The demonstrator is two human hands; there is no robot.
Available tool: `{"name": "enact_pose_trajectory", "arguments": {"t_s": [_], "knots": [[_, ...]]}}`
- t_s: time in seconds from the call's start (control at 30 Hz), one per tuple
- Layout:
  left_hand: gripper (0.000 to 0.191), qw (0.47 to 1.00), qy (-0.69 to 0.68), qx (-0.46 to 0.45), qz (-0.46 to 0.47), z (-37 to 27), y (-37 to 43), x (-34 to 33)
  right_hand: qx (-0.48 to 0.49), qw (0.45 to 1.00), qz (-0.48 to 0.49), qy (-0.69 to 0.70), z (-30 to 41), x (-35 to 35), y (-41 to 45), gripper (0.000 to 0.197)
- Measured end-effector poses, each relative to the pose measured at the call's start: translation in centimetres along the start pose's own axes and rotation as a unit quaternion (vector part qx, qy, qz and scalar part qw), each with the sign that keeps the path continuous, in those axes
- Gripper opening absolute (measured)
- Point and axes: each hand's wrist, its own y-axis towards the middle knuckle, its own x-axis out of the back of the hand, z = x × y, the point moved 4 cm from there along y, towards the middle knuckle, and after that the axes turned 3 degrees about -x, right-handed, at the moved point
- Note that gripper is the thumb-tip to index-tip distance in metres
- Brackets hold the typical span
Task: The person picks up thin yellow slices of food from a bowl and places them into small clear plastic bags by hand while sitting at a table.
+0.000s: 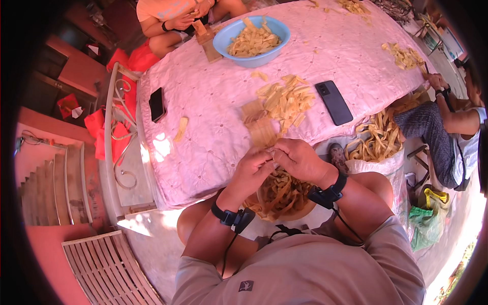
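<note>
My left hand [249, 173] and my right hand [299, 158] meet at the fingertips by the near edge of the pink quilted cover [213, 133]. A small pale thing shows between the fingers; the hands hide most of it, and I cannot tell what it is. Just beyond them lie small wooden boards [261, 131] and a heap of pale yellow, flat plant strips [288, 97]. Under my hands, between my knees, a round container [301, 213] holds browner strips [284, 190]. One curved strip [181, 129] lies apart on the left.
A blue plastic basin [249, 61] of strips stands at the far edge, near a seated person. Smartphones lie left [157, 105] and right [333, 103]. Another person sits at right beside a woven sack [377, 166] of strips. A white metal bedframe rail [112, 152] borders the left.
</note>
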Motion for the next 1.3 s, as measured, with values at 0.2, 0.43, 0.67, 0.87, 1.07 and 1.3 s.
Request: {"name": "enact_pose_trajectory", "arguments": {"t_s": [0.2,0.43,0.67,0.87,1.07,1.3], "knots": [[0.017,1.0,-0.02,-0.018,0.009,1.8,-0.2,-0.1,0.07,0.99,-0.028,-0.121,0.9,-1.3,-0.3,0.013],[0.018,0.972,-0.214,0.08,-0.055,0.4,-0.4,0.3,-0.054,0.993,-0.056,0.087,-0.2,0.5,0.7,0.026],[0.02,0.89,-0.439,0.085,-0.092,0.0,-0.2,1.6,-0.118,0.958,0.092,0.246,-1.7,-2.1,-0.1,0.028],[0.021,0.948,-0.291,0.12,-0.042,1.6,-0.5,3.7,-0.23,0.896,0.164,0.343,-1.1,-1.2,0.0,0.025],[0.024,0.988,-0.105,0.107,0.025,-0.5,0.3,2.9,-0.047,0.989,0.136,0.038,0.3,-1.8,-0.1,0.024],[0.022,0.953,-0.224,0.202,0.014,1.6,0.2,1.3,-0.03,0.992,0.123,0.012,-0.3,-2.8,0.1,0.02]]}}
